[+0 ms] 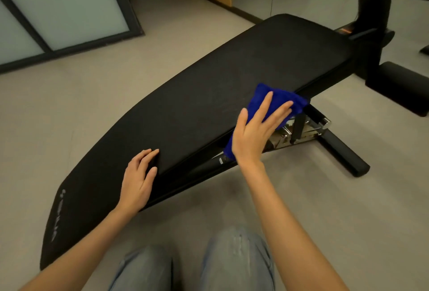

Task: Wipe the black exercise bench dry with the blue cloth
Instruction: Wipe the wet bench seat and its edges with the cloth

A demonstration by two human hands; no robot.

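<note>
As right hand (253,132) presses blue cloth (299,104), bench (197,95) angled lower-left to upper-right

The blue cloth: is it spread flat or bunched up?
Bunched: the blue cloth wraps over the bench edge in folds, pressed by the right hand with straight fingers.

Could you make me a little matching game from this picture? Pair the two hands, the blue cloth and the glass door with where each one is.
Things:
1. left hand
2. right hand
3. blue cloth
4. glass door

Places:
A. under a flat palm, at the near edge of the bench
B. far left, beyond the bench
C. resting bare on the bench pad, holding nothing
D. pressing flat on the cloth

Pairs: 1-C, 2-D, 3-A, 4-B
</note>
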